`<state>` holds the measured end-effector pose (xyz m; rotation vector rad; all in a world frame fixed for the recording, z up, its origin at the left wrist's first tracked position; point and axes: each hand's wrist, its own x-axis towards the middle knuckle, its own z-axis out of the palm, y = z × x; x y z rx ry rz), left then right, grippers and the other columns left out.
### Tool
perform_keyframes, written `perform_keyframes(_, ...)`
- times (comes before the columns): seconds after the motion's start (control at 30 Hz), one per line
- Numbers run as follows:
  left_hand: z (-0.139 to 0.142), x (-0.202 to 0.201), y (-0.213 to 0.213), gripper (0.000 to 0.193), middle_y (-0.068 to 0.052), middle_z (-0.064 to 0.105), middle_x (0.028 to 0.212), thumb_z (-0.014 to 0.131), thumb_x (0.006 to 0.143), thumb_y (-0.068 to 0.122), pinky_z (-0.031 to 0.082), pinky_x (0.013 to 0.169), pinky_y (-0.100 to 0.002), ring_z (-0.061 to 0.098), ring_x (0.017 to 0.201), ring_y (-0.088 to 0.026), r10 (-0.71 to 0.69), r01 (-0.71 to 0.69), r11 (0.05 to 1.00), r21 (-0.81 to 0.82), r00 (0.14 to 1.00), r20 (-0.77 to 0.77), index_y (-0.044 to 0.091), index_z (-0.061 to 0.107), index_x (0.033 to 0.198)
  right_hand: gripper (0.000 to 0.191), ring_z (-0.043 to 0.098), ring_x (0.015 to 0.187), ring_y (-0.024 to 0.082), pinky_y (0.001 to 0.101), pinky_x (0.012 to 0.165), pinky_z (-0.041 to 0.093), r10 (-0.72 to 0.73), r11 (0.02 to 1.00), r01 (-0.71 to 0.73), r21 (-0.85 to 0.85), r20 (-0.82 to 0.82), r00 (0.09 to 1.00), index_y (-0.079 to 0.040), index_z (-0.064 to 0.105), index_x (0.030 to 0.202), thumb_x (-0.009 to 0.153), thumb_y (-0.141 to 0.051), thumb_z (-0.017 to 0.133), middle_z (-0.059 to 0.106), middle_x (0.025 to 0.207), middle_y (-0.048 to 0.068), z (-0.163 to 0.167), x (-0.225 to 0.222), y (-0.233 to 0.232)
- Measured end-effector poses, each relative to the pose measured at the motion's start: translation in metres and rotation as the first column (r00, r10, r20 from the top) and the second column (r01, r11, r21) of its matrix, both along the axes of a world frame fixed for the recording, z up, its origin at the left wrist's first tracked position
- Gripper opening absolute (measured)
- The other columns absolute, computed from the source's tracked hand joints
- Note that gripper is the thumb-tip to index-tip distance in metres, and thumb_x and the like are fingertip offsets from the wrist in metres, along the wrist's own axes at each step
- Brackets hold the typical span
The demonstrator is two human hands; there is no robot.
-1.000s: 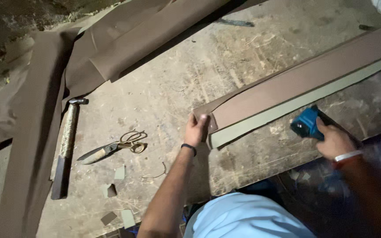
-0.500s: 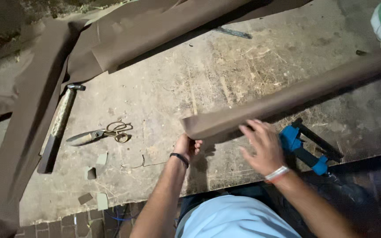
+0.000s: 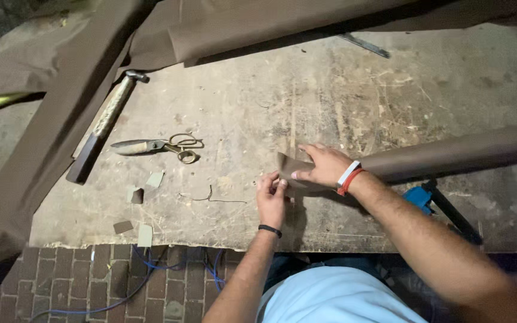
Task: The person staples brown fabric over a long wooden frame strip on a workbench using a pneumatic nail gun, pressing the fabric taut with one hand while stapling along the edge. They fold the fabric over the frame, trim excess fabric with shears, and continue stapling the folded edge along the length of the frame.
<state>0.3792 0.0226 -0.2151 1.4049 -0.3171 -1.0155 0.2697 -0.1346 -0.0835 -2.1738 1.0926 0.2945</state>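
Both hands on end of brown strip [image 3: 450,154] lying across worn table [image 3: 330,101]; right hand [image 3: 324,166] flat on top, left hand [image 3: 271,194] pinching its edge; scissors [image 3: 154,146], hammer [image 3: 104,124] well left.

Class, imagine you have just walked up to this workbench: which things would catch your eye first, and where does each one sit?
First, the two hands at the bench's near edge: the right hand presses flat on the end of a long brown strip running off to the right, while the left hand pinches that end from below. Next, the scissors lying to the left on the scarred wooden bench, with a hammer beside them by the draped brown fabric.
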Motion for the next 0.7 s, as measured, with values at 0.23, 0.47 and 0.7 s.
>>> perform_keyframes(0.23,0.027,-0.001,-0.002,0.027,-0.002,0.066,0.100,0.077,0.087,0.005,0.058,0.074,-0.024,0.066,0.084,-0.010,0.040,-0.003,0.988,-0.153,0.970,0.240,0.001,0.071,0.114,0.041,0.073,0.094,0.023,0.0385,0.083,0.057,-0.001,0.994,-0.029,0.101,0.284,0.959,-0.009,0.073,0.103,0.076,-0.039,0.084,0.075,0.099,0.011,-0.027,-0.001,-0.006)
perform_keyframes(0.47,0.031,-0.008,-0.008,0.003,-0.005,0.067,0.087,0.072,0.091,-0.001,0.052,0.067,-0.026,0.063,0.077,-0.012,0.125,-0.068,0.983,-0.169,0.927,0.354,-0.001,0.069,0.090,0.030,0.070,0.105,0.018,0.0328,0.090,0.058,0.053,0.954,-0.226,0.197,0.630,0.775,-0.008,0.070,0.107,0.081,-0.017,0.083,0.071,0.114,0.007,-0.019,-0.002,0.001)
perform_keyframes(0.7,0.040,-0.008,-0.002,0.008,-0.006,0.066,0.083,0.070,0.092,0.001,0.052,0.066,-0.027,0.063,0.073,-0.013,0.094,-0.054,0.991,-0.123,0.930,0.354,-0.001,0.066,0.085,0.027,0.071,0.094,0.016,0.0312,0.085,0.058,-0.128,0.926,-0.041,0.375,0.414,0.901,-0.005,0.073,0.109,0.083,-0.011,0.081,0.076,0.101,0.008,-0.032,0.011,0.002)
